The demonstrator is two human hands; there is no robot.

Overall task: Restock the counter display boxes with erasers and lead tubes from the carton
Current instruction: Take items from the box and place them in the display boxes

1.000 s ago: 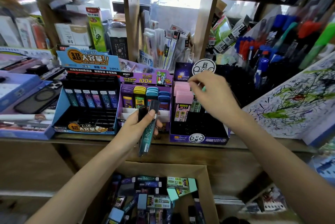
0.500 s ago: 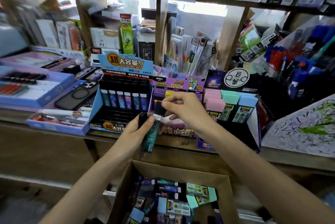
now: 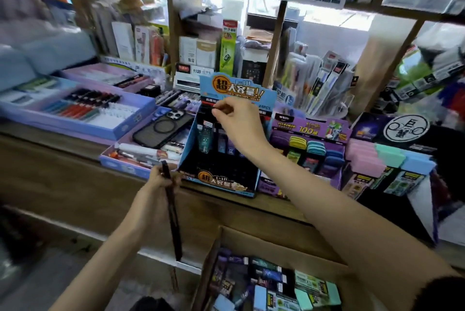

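Right hand (image 3: 236,126) looks like it's pinching the dark cap of a teal lead tube (image 3: 206,138), which sits at the left of the blue display box (image 3: 219,182); it's blurry there. If it goes in crooked, it could tip its neighbours. That forearm also hangs over the purple box (image 3: 312,132), so a nudge is possible.

Left hand (image 3: 158,181) grips a dark tube (image 3: 173,222) near its top only. It dangles below the surface (image 3: 63,159) and left of the carton (image 3: 276,242), so I'd guess a slip sends it to the floor.

The surface is wooden and crowded: pen trays, a phone (image 3: 161,132), pastel erasers (image 3: 364,157). Stocked shelves behind.
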